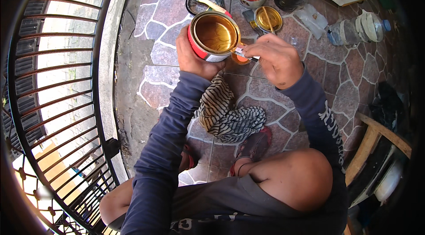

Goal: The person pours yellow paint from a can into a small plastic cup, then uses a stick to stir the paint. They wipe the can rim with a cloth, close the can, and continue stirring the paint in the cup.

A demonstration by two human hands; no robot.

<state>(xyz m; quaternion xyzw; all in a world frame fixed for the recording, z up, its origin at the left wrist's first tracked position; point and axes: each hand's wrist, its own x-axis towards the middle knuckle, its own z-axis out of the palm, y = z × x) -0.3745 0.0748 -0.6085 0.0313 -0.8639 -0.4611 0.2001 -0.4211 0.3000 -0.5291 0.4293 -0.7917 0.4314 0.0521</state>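
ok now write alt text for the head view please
A person's left hand holds an open red metal can, gold-coloured inside, while the right hand holds what looks like a small brush at its rim. A black-and-cream striped cloth shows below, against brown stone-patterned floor tiles.

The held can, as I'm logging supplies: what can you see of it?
The can is round, lidless and metal-looking, red outside with some white low down. Its inside is glossy golden-brown; how full is unclear. The left hand grips its side and underside, its mouth facing the camera. A brush in the right hand is at its right rim; contact is unclear.
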